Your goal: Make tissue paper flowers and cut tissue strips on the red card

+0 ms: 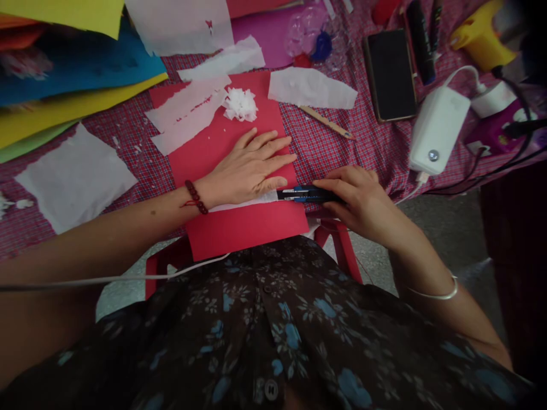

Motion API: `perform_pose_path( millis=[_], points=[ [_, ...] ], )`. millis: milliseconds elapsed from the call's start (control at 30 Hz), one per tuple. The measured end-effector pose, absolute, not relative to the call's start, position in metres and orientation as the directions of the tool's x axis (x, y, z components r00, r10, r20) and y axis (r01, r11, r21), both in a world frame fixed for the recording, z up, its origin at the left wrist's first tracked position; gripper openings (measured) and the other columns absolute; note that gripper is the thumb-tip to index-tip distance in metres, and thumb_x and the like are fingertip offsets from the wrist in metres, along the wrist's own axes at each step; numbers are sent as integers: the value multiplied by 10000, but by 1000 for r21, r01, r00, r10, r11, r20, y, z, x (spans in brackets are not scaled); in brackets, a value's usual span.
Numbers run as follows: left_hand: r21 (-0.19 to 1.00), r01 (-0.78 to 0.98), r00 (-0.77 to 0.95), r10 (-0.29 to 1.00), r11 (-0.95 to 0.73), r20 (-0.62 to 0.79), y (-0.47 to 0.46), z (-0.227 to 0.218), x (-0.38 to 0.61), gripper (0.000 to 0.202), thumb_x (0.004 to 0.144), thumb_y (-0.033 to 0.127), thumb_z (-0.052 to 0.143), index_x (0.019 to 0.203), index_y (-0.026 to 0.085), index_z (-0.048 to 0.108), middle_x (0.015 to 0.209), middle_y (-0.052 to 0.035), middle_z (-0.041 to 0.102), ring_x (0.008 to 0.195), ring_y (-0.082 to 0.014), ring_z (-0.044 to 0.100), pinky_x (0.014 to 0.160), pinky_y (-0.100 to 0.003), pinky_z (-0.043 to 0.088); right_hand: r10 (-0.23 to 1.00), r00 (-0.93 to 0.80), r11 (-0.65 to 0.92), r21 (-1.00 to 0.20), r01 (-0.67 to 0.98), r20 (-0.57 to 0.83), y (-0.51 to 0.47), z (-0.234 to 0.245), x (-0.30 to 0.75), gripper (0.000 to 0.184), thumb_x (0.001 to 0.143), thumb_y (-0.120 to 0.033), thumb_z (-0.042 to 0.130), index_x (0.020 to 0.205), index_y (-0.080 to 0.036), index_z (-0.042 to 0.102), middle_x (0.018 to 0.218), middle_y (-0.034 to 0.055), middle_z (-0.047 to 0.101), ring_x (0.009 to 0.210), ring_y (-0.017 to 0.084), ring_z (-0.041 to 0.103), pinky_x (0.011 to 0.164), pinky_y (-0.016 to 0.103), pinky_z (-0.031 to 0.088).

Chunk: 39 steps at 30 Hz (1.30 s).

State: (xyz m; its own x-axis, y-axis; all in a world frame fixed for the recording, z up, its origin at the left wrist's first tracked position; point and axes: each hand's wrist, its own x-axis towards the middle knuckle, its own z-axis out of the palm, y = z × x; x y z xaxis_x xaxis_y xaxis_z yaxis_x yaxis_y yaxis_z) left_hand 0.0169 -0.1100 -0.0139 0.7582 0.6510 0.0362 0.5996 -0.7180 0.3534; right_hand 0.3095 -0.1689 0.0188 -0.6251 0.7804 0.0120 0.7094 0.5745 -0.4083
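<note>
Head camera, and the left hand [252, 165] lies flat, palm down, fingers loosely spread and grasping nothing visible above the sheet. Beneath those fingers is a red sheet [248, 228], with a white paper strip [269, 197] peeking out just on the body side of the thumb. Over to the right hand [363, 205] — its fingers are wrapped around a box cutter [310, 194], gripped by the back end, the tool lying sideways. Its front reaches left from those fingers to the end of the white strip, close by the left thumb; whether the blade is biting, I can't tell.

Just beyond the left fingers sits a pile of white scraps [240, 105], on the same red sheet. A pencil [327, 122] rests past the left fingertips, off to their right, with a torn white piece [311, 87] partly over its end. Farther out from the right fingers — a phone [391, 75], and right of them, a white power bank [440, 128].
</note>
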Motion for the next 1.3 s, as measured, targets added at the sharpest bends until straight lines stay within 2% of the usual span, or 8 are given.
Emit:
perform_pose_path(
  millis=[167,300,467,533,667,767,1033,1300],
  points=[
    [360,604,749,661,-711,51,-112,-17,20,620,1093,589,320,1545,219,528,1688,-112,395,1577,-358,307,1291,-597,181,770,-638,575,-417,703,-14,-163,21,300,379,991,-247,545,1361,-274,622,1253,129,669,1170,341,635,933,519,477],
    [421,616,722,691,-666,37,-112,-10,23,568,1084,566,349,1502,244,560,1679,-93,418,1574,-347,319,1292,-612,174,761,-649,582,-425,694,-17,-163,22,298,391,986,-241,549,1367,-304,610,1260,125,664,1174,344,630,952,538,476],
    [621,567,633,769,-541,92,-105,13,5,586,1105,468,240,1429,110,573,1483,-142,616,1407,-217,535,1228,-389,389,767,-641,570,-435,697,-21,-165,22,301,427,975,-233,555,1393,-312,597,1234,125,667,1155,349,631,944,547,483],
    [589,572,658,748,-571,86,-106,16,-8,598,1087,505,301,1408,94,592,1466,-163,624,1397,-243,540,1234,-411,380,768,-640,570,-432,699,-22,-165,22,302,419,977,-236,553,1387,-301,603,1238,128,666,1154,350,631,936,543,485],
    [392,674,690,723,-626,-31,-116,5,-27,558,1060,504,386,1520,226,538,1649,-109,461,1547,-337,372,1297,-594,185,762,-647,575,-433,695,-27,-165,22,303,411,970,-232,564,1375,-274,621,1238,139,669,1151,353,637,940,543,487],
    [324,699,691,719,-637,-76,-123,-4,-30,564,1047,448,444,1583,278,469,1708,-81,367,1596,-339,279,1300,-614,123,763,-646,575,-431,696,-24,-165,22,303,401,969,-235,566,1364,-266,630,1233,139,672,1147,353,642,936,541,489],
    [335,679,701,712,-653,-34,-124,-5,-29,569,1041,423,474,1600,319,454,1717,-72,349,1595,-343,286,1303,-619,123,742,-670,600,-432,674,-16,-161,22,295,406,966,-226,561,1359,-310,622,1227,115,680,1141,339,639,948,535,480],
    [324,682,701,712,-656,-36,-126,-5,-28,568,1053,429,457,1605,295,450,1719,-82,343,1598,-343,279,1303,-616,120,707,-707,628,-428,650,-37,-153,25,282,435,958,-214,566,1380,-289,632,1239,120,689,1151,348,636,942,538,470]
  ],
)
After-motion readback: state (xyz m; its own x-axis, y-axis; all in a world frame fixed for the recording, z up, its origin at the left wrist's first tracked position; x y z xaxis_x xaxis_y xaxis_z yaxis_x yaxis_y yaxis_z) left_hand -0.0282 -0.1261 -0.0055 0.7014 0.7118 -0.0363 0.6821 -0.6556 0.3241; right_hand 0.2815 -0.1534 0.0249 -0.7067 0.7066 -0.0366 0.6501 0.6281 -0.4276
